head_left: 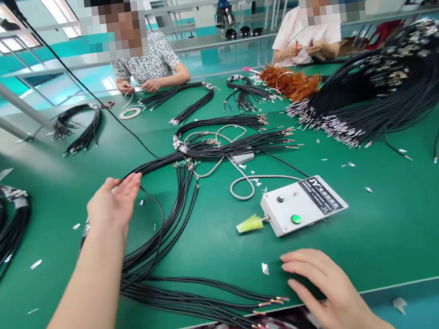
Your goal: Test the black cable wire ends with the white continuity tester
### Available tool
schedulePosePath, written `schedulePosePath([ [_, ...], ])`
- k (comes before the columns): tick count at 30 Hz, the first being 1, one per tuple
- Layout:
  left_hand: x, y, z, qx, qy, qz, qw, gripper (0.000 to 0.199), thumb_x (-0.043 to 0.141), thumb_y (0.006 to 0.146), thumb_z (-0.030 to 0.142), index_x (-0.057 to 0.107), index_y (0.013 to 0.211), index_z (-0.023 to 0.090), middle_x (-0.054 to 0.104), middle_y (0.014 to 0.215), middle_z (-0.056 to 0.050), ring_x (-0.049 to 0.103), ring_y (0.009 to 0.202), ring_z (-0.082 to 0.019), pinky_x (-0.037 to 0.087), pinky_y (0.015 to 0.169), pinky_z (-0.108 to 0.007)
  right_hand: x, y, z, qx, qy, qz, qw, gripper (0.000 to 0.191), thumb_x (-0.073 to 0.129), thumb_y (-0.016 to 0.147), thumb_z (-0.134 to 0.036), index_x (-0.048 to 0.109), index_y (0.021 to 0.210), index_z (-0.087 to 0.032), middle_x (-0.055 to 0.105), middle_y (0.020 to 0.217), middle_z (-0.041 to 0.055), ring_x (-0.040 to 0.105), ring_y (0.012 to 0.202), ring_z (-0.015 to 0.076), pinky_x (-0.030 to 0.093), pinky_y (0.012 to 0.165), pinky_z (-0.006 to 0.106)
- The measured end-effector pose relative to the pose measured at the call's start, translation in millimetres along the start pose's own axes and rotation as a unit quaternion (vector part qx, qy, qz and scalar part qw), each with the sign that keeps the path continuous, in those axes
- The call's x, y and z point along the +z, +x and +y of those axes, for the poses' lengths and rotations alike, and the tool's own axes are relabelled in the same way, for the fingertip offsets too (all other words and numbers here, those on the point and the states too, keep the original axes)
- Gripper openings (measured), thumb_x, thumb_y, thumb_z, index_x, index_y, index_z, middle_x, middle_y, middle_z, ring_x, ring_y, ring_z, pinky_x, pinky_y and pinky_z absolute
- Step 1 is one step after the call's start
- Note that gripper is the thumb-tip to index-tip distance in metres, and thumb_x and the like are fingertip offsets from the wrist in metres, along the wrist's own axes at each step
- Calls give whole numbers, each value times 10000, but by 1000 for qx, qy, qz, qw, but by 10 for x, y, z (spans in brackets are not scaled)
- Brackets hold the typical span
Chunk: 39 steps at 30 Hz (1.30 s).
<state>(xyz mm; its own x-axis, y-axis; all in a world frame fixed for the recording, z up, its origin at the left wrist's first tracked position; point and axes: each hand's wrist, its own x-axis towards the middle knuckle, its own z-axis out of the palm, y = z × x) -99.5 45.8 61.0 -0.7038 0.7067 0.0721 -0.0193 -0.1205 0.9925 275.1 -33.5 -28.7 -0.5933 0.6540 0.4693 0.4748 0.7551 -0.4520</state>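
Note:
My left hand [114, 204] is stretched forward at the left, palm turned up and fingers extended. Its fingertips are beside a bundle of black cables [155, 163] that runs to the right; whether they touch it I cannot tell. Under and beside my left forearm curves another black cable bundle [166, 286], its stripped copper ends lying toward the table's front edge. My right hand [325, 290] hovers by that edge with its fingers apart and nothing in them. In front of it stands a grey-white box [289, 209] with a green button, a knob and a yellow conical tip [250, 224].
A large heap of black cables [379, 97] lies at the right, beside orange-brown strands [291, 82]. More coiled cables [1, 228] lie at the left. A grey cord [243, 196] loops behind the box. Two people sit across the green table [403, 227], their hands on small work.

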Motion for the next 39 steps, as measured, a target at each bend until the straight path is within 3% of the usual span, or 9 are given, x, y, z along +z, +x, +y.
schedulePosePath([
  [2, 10, -294, -30, 20, 27, -46, 998, 109, 469, 907, 118, 529, 825, 158, 612, 665, 59, 605, 608, -63, 474, 680, -208, -30, -25, -20, 13, 18, -52, 998, 249, 573, 850, -132, 573, 1089, -201, 667, 1009, 82, 627, 942, 210, 529, 806, 350],
  [4, 59, -833, -160, 9, 77, -185, 980, 109, 710, 747, 110, 614, 764, 160, 640, 639, 24, 618, 604, -133, 486, 628, -238, -41, -22, -38, 26, 33, -94, 995, 186, 562, 846, -124, 576, 1012, -207, 643, 963, 69, 609, 906, 209, 519, 785, 357],
  [6, 136, -1393, -321, 69, 208, -486, 846, 90, 623, 835, 129, 670, 824, 205, 691, 832, -36, 640, 793, -197, 507, 739, -298, -34, 5, -49, 49, 47, -119, 991, 138, 528, 866, -94, 568, 926, -212, 624, 926, 51, 590, 880, 194, 496, 786, 356],
  [8, 225, -1780, -450, 127, 288, -562, 765, 211, 517, 886, 93, 682, 921, 220, 683, 936, -65, 613, 866, -223, 493, 798, -343, -24, 40, -50, 71, 65, -133, 986, 164, 482, 893, -66, 555, 891, -214, 613, 911, 37, 570, 872, 180, 471, 794, 352],
  [11, 336, -1945, -541, 139, 334, -567, 740, 186, 514, 896, 99, 669, 945, 189, 668, 902, -71, 592, 841, -226, 481, 775, -344, -25, 84, -47, 102, 104, -124, 982, 165, 442, 929, -79, 535, 912, -215, 599, 920, 34, 547, 877, 177, 444, 797, 348],
  [16, 383, -1845, -504, 14, 239, -523, 818, 183, 505, 927, 173, 669, 847, 186, 683, 808, -31, 619, 752, -168, 470, 701, -255, -21, 173, -113, 200, 257, -28, 945, 95, 462, 965, -225, 554, 944, -227, 588, 926, 30, 558, 884, 169, 445, 800, 310],
  [21, 356, -1914, -476, -96, 199, -459, 861, 158, 547, 892, 248, 598, 759, 182, 597, 627, 17, 532, 521, -117, 428, 514, -212, 69, 370, -216, 375, 462, -9, 804, 247, 579, 909, -445, 601, 875, -201, 592, 745, -4, 550, 698, 129, 440, 691, 257],
  [27, 369, -1944, -470, -166, 136, -426, 879, 178, 579, 865, 306, 539, 742, 183, 600, 602, 17, 481, 422, -80, 374, 422, -182, 267, 437, -344, 430, 645, 10, 631, 326, 758, 765, -443, 579, 793, -172, 554, 660, -39, 446, 556, 60, 338, 555, 196],
  [39, 399, -1901, -434, -217, 91, -392, 890, 247, 637, 820, 371, 516, 735, 173, 550, 536, 47, 445, 377, -50, 336, 387, -146, 247, 481, -347, 441, 665, 46, 600, 317, 805, 709, -432, 662, 785, -160, 609, 676, -15, 469, 549, 58, 340, 553, 202],
])
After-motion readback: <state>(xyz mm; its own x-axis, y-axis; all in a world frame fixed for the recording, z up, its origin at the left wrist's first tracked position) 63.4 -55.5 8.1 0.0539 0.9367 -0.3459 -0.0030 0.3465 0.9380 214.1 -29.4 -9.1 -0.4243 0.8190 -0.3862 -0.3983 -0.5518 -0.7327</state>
